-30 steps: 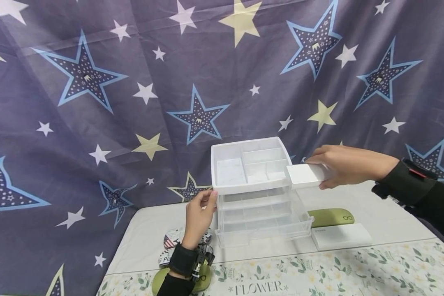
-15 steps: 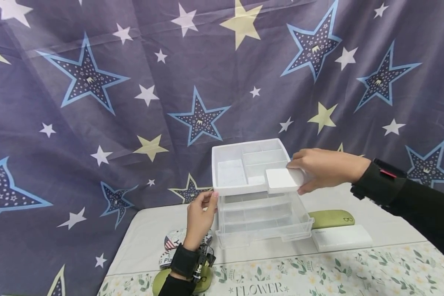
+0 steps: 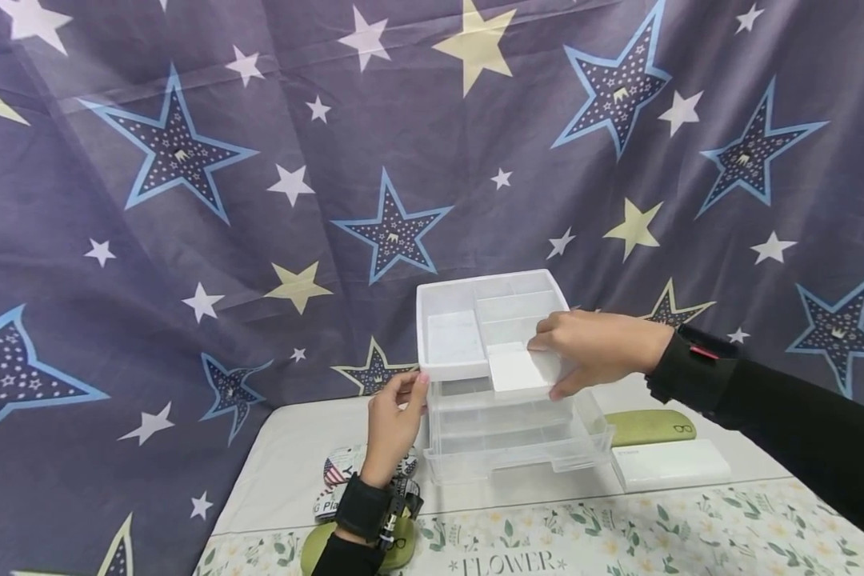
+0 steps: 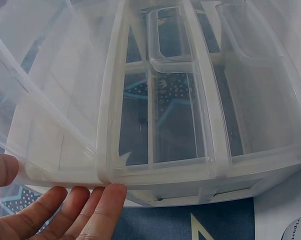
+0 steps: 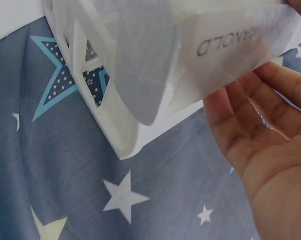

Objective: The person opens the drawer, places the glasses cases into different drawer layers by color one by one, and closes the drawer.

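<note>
A plastic drawer organizer (image 3: 504,448) with clear drawers and a white divided top tray (image 3: 452,371) stands on the table. My right hand (image 3: 594,348) holds a flat white box (image 3: 516,370) by its right end, over the tray's front right part. In the right wrist view, dark lettering shows on the white box (image 5: 230,55); fingers are under its edge. My left hand (image 3: 394,420) grips the tray's left front corner. In the left wrist view, the left hand's fingertips (image 4: 113,192) touch the organizer's white frame (image 4: 160,172), with the thumb on the other side.
Right of the organizer lie a green glasses case (image 3: 651,427) and another white box (image 3: 670,464). Printed cases (image 3: 337,480) and a second green glasses case (image 3: 401,544) lie near my left wrist. A star-patterned curtain (image 3: 317,208) hangs behind.
My right hand has carried the white box leftward and slightly down, from the tray's right side to over its front right part. The left hand has stayed at the corner.
</note>
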Motion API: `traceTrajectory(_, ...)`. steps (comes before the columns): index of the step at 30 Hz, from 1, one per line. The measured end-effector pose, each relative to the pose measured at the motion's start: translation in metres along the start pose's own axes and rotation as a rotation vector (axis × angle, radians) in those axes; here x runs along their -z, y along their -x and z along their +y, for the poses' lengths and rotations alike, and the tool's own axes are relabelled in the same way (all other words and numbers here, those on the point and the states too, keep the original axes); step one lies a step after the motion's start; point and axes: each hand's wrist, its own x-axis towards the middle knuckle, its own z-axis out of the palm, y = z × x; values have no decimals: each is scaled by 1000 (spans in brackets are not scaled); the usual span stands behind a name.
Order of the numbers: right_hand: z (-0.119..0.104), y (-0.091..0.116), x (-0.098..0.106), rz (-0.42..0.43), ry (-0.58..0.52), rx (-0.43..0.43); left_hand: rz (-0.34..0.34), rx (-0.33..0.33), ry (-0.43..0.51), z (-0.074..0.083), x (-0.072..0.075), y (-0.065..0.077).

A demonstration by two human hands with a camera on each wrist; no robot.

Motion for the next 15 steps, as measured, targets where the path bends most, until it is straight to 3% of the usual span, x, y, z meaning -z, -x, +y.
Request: traceTrajectory(15,-18,-20,-16,-38,12,23,4,-8,16,-2,-1,-1)
